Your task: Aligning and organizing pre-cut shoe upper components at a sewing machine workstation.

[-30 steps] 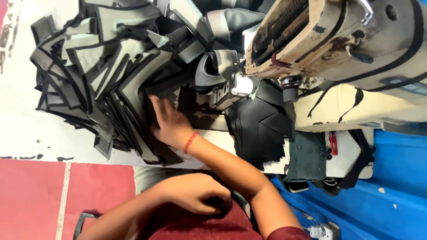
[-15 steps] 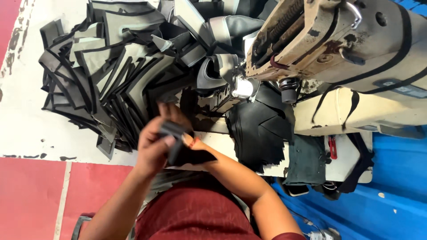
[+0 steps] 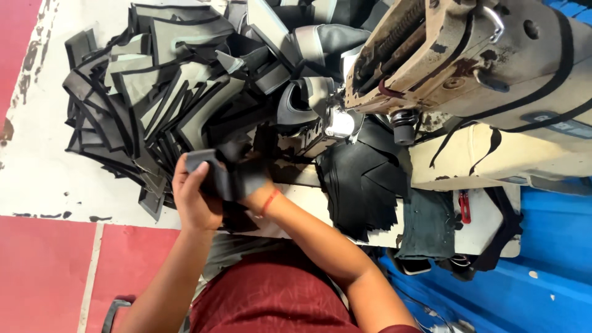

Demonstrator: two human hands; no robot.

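Both hands meet over the table's near edge on one dark grey cut fabric piece. My left hand grips its left end, thumb on top. My right hand, with an orange band on the wrist, holds the right end and is mostly hidden under the piece. A big heap of similar grey and black cut pieces lies just beyond the hands on the white table. To the right stands a worn beige sewing machine, its needle area a short way from my right hand.
A stack of black cut pieces lies under the machine's arm, right of my hands. Dark cloth hangs over the table edge. A blue surface fills the lower right, red floor the lower left.
My right hand left the heap with a dark piece. My left hand rose from my lap and joined it. Both now hold the piece near the table edge.
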